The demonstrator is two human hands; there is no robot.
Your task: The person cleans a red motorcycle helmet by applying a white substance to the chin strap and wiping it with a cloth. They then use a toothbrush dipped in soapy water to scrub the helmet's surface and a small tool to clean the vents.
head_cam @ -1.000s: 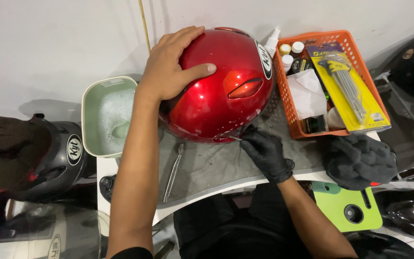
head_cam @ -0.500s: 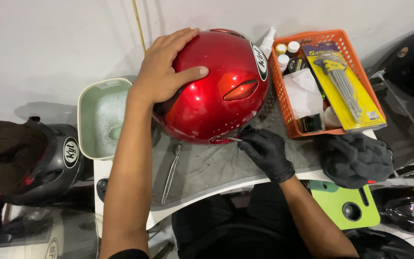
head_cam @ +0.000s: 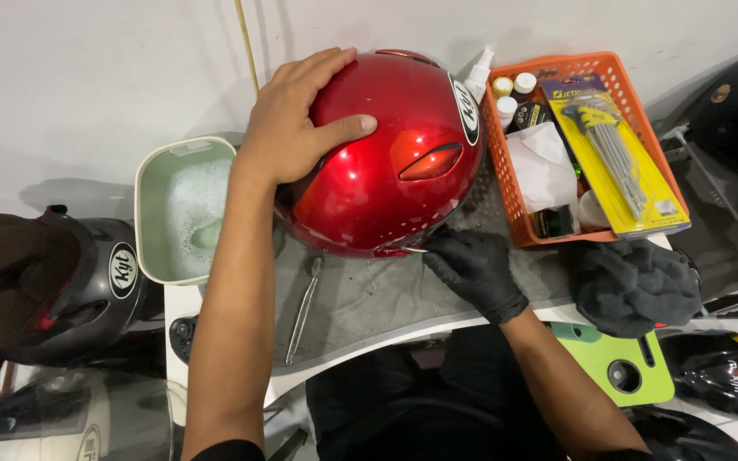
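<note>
A glossy red helmet (head_cam: 386,162) rests on a grey mat (head_cam: 360,299) over a white table. My bare left hand (head_cam: 296,119) lies flat on the helmet's top left, fingers spread, thumb across the shell. My right hand (head_cam: 471,269), in a black glove, pinches a thin metal tool (head_cam: 414,250) whose tip meets the helmet's lower rim.
A pale green tub (head_cam: 183,209) of soapy water stands left of the helmet. A metal pick (head_cam: 303,309) lies on the mat. An orange basket (head_cam: 591,149) holds small bottles, a cloth and a yellow-carded key set. A black cloth (head_cam: 634,286) and other helmets (head_cam: 70,282) surround the table.
The view has shifted slightly; both hands keep their places on the helmet and the tool stays at its lower rim.
</note>
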